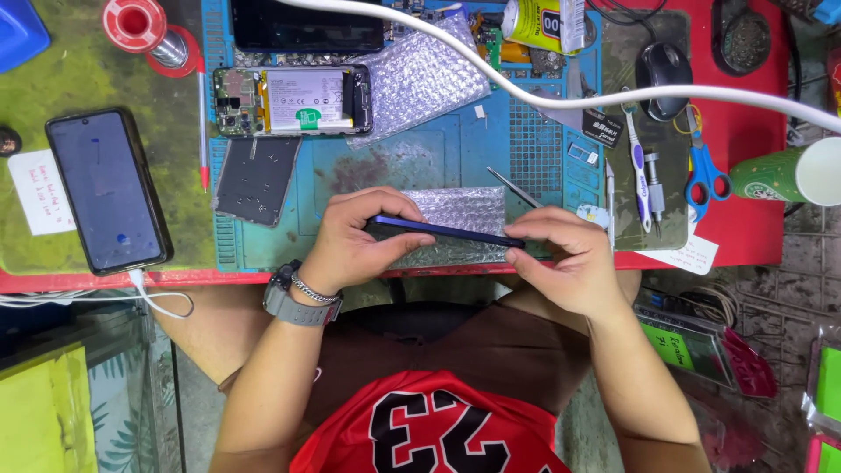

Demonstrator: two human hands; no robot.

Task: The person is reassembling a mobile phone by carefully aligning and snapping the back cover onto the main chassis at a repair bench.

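Right now both hands grip a thin dark-blue phone panel (447,231) held edge-on over the front edge of the blue silicone repair mat (420,158). The left hand (355,241), with a grey watch and a chain bracelet at the wrist, pinches the panel's left end between thumb and fingers; the right hand (565,258) pinches its right end, fingers curled close over the edge. Both grips are narrow and closed on the panel. It hangs just above a sheet of clear bubble wrap (460,210) lying on the mat.

Judging from this, the step in hand is working or inspecting the panel's edge; a next move would likely call for a steady two-sided hold, since so thin a part may flex.

Further back on the mat lies an opened phone body (293,101) with its battery and boards exposed, and below it a grey back cover (256,180). A second piece of bubble wrap (420,79) rests beside the opened body. To the left, a black smartphone (107,188) sits on a green pad with a white cable plugged in. On the right lie a purple-and-white toothbrush (638,171), blue-handled scissors (703,171), a black computer mouse (663,70) and a green paper cup (788,173). A thick white cable (561,96) crosses above the mat, and thin metal tweezers (515,187) lie close by the right hand's knuckles, crowding the workspace.
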